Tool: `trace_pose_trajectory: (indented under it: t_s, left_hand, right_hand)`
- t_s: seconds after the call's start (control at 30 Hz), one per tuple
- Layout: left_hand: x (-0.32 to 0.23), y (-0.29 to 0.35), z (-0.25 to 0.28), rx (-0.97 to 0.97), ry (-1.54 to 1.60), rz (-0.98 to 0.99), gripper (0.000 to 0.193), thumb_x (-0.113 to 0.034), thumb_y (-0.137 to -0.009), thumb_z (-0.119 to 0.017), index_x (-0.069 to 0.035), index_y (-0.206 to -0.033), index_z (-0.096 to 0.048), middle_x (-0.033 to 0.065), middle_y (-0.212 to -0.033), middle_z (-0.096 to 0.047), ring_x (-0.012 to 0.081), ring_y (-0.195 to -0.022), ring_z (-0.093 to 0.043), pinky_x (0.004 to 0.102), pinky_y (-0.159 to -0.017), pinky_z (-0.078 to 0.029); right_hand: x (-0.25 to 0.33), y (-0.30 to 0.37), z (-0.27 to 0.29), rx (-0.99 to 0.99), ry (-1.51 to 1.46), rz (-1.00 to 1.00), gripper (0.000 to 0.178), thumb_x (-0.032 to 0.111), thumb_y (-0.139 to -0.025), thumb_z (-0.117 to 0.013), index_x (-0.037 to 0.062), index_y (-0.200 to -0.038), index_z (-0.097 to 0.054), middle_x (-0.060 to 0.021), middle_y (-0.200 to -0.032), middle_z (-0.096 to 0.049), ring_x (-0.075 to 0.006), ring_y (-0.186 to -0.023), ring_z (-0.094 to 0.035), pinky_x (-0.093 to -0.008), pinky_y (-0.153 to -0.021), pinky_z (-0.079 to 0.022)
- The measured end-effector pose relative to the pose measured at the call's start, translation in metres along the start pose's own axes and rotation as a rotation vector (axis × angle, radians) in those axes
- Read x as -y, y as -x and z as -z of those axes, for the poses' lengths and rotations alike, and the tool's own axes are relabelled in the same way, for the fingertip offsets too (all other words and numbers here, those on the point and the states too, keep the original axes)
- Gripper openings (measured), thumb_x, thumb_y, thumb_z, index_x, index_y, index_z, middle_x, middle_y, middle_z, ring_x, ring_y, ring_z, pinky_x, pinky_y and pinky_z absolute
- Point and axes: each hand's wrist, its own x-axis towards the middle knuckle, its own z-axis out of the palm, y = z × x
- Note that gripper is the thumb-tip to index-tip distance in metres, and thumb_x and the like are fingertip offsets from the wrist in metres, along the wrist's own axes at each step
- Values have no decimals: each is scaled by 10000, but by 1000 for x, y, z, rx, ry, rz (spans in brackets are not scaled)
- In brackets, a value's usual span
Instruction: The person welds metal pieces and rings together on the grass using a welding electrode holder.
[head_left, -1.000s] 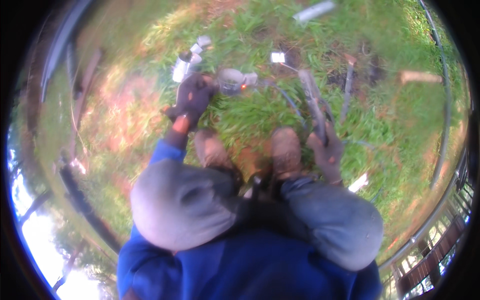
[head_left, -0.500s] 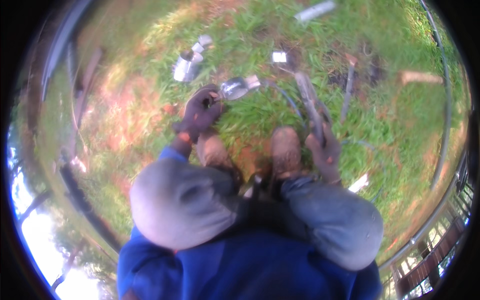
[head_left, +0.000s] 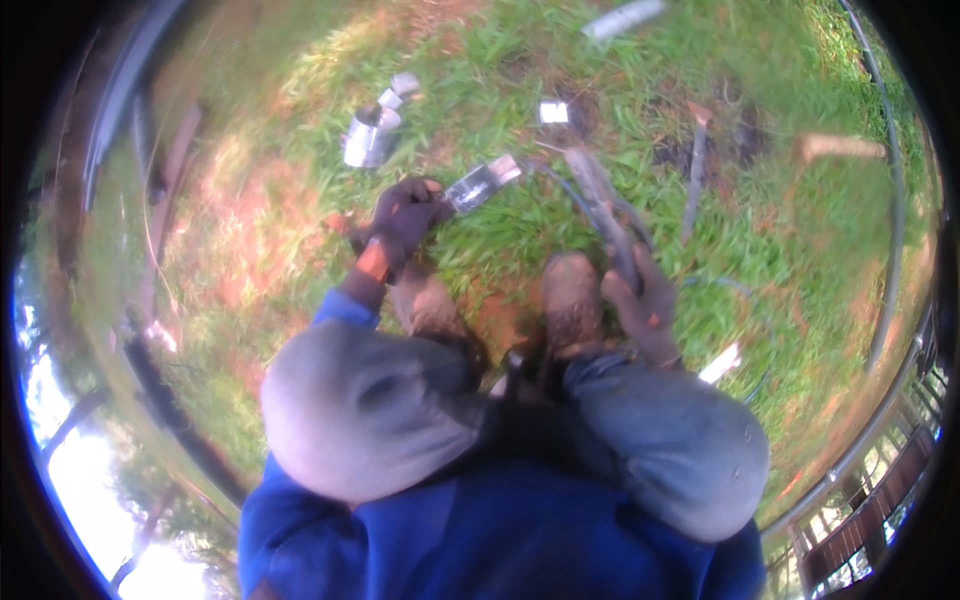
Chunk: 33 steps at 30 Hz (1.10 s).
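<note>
Out in front of my left boot, my left hand [head_left: 408,215] is closed around the near end of a shiny silver metal piece [head_left: 470,188]. A pale, blocky part [head_left: 504,169] shows at that piece's far end. My right hand [head_left: 645,305] grips a long greyish tool [head_left: 603,205] with two arms side by side, its tip angled up and left toward the metal piece. A thin line sticks out from the tip; blur hides its kind. The tool and the silver piece are apart.
Beyond my left hand stand a silver can-like piece [head_left: 370,138] and smaller metal bits [head_left: 397,92]. A hammer-like tool [head_left: 697,170] lies to the right, near a wooden piece [head_left: 843,149]. A white block [head_left: 554,112] and a pale tube [head_left: 624,19] lie farther off in the grass.
The silver piece has turned in my left hand and looks narrower. The tool in my right hand has shifted left, its tip nearer the piece.
</note>
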Motion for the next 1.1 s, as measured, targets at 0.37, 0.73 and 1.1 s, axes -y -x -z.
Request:
trace_pose_trajectory:
  t_s: [0.37,0.73,1.1]
  left_hand:
    - [-36,-2,-1,16,-116,-88,245,-1,-1001,-818,4,-1238,-754,15,-1025,-774,82,-879,-708,225,-761,-589]
    - [23,-43,19,-43,-10,170,125,-144,-1048,-728,-46,-1098,-785,34,-1083,-760,115,-1009,-694,314,-864,-589]
    - [27,-47,25,35,-296,186,351,-204,-1169,-602,-49,-1459,-725,37,-1309,-772,82,-1125,-685,276,-932,-589]
  right_hand:
    - [5,-6,2,33,-20,1,534,143,-891,-875,49,-1392,-715,-93,-980,-748,-139,-829,-679,-322,-776,-576]
    - [11,-19,-9,113,188,218,616,199,-868,-914,43,-1412,-672,-202,-1015,-737,-374,-863,-748,-440,-774,-599]
    - [5,-22,-23,108,277,258,679,280,-897,-906,-1,-1460,-652,-252,-1070,-755,-430,-934,-774,-477,-820,-614]
